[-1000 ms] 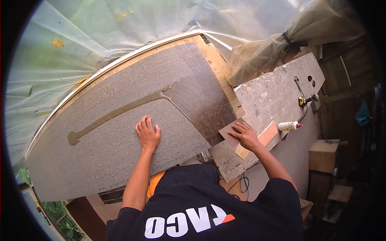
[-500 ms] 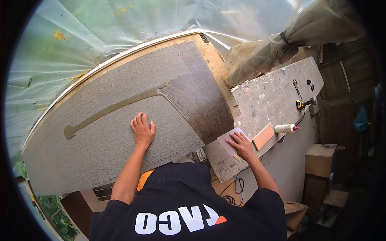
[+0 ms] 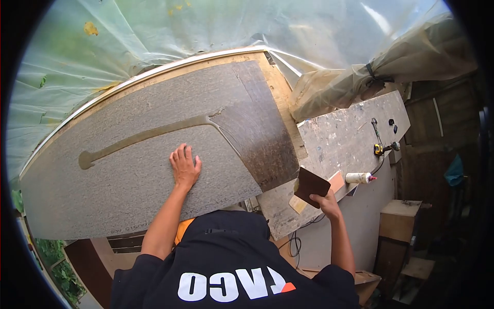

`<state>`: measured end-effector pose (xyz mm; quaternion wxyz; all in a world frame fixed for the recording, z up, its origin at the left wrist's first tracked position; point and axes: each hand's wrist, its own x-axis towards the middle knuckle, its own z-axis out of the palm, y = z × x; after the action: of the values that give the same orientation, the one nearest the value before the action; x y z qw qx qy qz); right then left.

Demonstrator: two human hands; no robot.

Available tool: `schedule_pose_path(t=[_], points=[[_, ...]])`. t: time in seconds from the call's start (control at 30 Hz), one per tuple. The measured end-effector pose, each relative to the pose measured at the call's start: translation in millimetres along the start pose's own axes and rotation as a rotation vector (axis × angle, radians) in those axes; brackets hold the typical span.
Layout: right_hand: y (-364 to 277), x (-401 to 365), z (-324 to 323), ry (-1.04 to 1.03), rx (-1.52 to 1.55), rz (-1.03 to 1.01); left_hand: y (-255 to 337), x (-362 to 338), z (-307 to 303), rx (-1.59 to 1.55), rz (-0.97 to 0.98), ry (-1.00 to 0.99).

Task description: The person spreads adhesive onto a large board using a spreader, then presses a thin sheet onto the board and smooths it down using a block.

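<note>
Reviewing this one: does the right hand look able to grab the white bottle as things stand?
Probably not straight off: the right hand is taken up with the brown plate. Otherwise the way looks free, as the white bottle is close by with nothing visibly blocking it.

A dark brown plate (image 3: 312, 186) is hiding most of the fingers of the right hand (image 3: 329, 205), with the thumb showing in front. The plate is also covering the middle of what appears to be 1 wooden strip (image 3: 337, 182). The left hand (image 3: 185, 167), lying palm down, is concealing its palm against a grey sheet (image 3: 128, 175). Lettering (image 3: 126, 229) along the sheet's near edge is running too small to read. 2 black items (image 3: 391, 122) are sitting too far off to identify. The black shirt (image 3: 231, 257) is running past the bottom edge.
</note>
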<state>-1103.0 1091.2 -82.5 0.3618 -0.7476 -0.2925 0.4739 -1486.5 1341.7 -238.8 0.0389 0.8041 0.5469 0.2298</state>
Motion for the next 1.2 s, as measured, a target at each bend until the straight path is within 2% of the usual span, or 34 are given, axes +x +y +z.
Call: schedule_pose_path(t=[0.03, 0.1, 0.2, 0.23, 0.3, 0.37, 0.4, 0.43, 0.5, 0.53, 0.6, 0.77, 0.83, 0.97, 1.2], points=[[-18, 7, 7, -0.007, -0.004, -0.014, 0, 0, 1, -0.004, 0.006, -0.001], [-56, 25, 28, -0.071, -0.003, -0.166, -2, -1, 1, -0.010, 0.012, 0.006], [-96, 72, 49, -0.169, -0.273, -0.341, 1, 1, -4, -0.031, -0.002, -0.011], [-122, 81, 66, -0.137, -0.377, -0.365, 1, 0, -5, -0.032, -0.010, -0.018], [-151, 115, 96, -0.105, -0.399, -0.667, 1, 0, -3, -0.033, -0.013, -0.021], [-171, 154, 123, 0.017, -0.599, -0.893, 2, 1, -5, -0.031, -0.016, -0.030], [-176, 173, 136, 0.082, -0.760, -0.909, 2, 1, -6, -0.040, -0.011, -0.016], [-178, 199, 146, 0.077, -0.753, -0.921, 2, 2, -7, -0.030, -0.016, -0.008], [-179, 252, 167, 0.182, -0.968, -1.118, 3, 2, -9, -0.047, -0.014, -0.020], [-180, 272, 177, 0.178, -0.963, -1.125, 4, 3, -9, -0.042, -0.010, -0.008], [-179, 307, 194, 0.221, -1.139, -1.166, 4, 3, -11, -0.050, -0.012, -0.005], [-181, 363, 225, 0.192, -1.231, -1.172, 5, 5, -11, -0.040, -0.017, -0.008], [-178, 379, 231, 0.129, -1.272, -1.061, 5, 5, -10, -0.028, -0.020, -0.011], [-164, 409, 238, 0.130, -1.260, -1.112, 5, 6, -11, -0.040, -0.027, -0.030], [-161, 428, 248, 0.142, -1.298, -1.066, 5, 5, -10, 0.004, -0.014, -0.042]])
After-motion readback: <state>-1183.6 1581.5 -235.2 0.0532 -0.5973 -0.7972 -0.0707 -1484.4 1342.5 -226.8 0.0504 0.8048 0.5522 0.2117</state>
